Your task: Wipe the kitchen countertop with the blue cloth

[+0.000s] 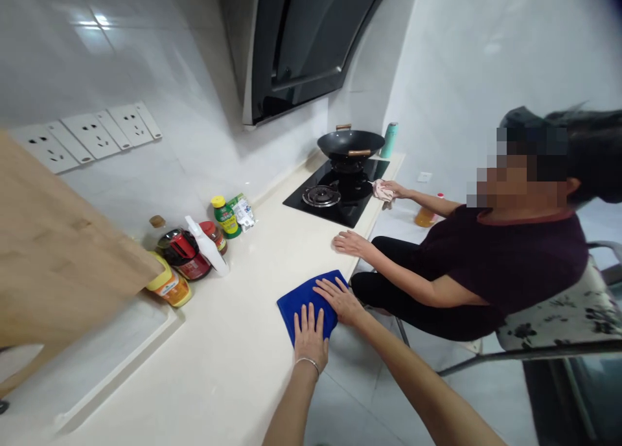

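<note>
A blue cloth [286, 308] lies spread on the white countertop [233, 349], near its front edge. My left hand [311, 336], with a thin bracelet at the wrist, rests flat on the lower part of the cloth, fingers apart. To its right, my right hand [340, 301] also lies flat on the cloth, its fingers spread toward the left. Neither hand grips anything.
A seated person [525, 258] has one hand on the counter and the other on a pinkish cloth [383, 190] by the black stove [357, 206]. A wok [350, 146] stands on the stove. Bottles and jars [226, 219] line the wall; a wooden board [63, 251] is left.
</note>
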`<state>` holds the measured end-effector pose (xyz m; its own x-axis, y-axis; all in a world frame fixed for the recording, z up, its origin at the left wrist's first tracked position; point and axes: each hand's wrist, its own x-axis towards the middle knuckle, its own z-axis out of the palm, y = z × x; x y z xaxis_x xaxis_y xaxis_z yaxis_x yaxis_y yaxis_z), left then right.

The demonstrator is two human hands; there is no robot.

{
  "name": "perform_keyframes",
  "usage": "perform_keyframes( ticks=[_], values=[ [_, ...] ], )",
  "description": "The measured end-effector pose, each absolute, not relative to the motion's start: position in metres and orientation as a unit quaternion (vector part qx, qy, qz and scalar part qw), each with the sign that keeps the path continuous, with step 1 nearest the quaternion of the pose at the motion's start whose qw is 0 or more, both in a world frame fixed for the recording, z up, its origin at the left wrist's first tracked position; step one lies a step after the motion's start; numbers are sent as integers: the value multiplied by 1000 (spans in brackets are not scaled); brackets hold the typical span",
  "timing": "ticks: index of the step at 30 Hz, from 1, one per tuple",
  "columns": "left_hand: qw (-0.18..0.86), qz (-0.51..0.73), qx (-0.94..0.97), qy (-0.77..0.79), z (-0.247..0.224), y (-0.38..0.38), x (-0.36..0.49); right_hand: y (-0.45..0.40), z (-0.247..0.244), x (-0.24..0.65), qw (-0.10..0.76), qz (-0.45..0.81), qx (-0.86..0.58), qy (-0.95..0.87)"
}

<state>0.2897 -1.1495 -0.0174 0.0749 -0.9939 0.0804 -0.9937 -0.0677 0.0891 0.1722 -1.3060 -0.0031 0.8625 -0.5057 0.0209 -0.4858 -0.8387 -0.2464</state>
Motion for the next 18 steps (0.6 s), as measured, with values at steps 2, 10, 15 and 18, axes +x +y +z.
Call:
perform_keyframes(
  ticks=[2, 10, 15, 18],
  values=[
    [74, -12, 727, -683, -17, -1151, 291, -1299, -7, 174, 95, -33, -950, 295],
    [90, -23, 723, -684, -17, -1068, 302, -1204, -21, 181, 16, -32, -940, 339],
    [89, -10, 736, -672, -12, -970, 320, -1122, -22, 196, -26, -87, -959, 267],
    [89, 10, 748, -657, -9, -905, 332, -1063, -17, 210, -46, -93, -967, 233]
  ],
)
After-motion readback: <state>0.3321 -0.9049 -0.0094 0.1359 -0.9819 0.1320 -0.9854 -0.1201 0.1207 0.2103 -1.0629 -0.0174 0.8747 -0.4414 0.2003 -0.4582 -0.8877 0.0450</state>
